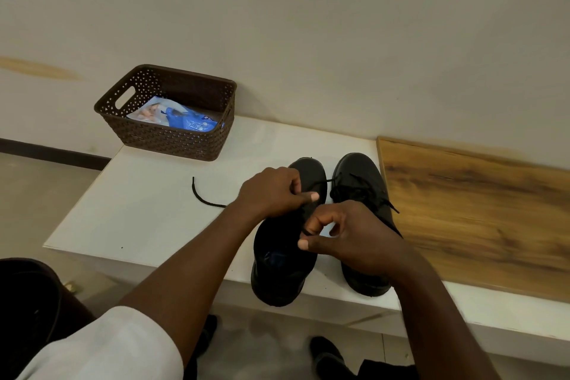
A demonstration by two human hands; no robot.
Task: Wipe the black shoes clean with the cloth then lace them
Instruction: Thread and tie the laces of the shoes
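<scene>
Both my left hand (273,191) and right hand (345,234) pinch the lace (203,199) over the left shoe (283,256), whose length runs toward the bench's (148,210) front edge.

We see two shoes (285,259) of smooth black material with a dull, faint sheen, and a thin black lace (203,199) that looks like woven cord. The basket (172,136) is dark brown plastic, perforated in a small pattern, matt. In it lies a glossy, crinkled blue-and-white plastic packet (182,119). The bench (138,216) top is smooth, matt white board; beside it the panel (475,216) shows brown wood grain with a slight satin finish. The sleeve (108,348) is plain white cloth.
</scene>
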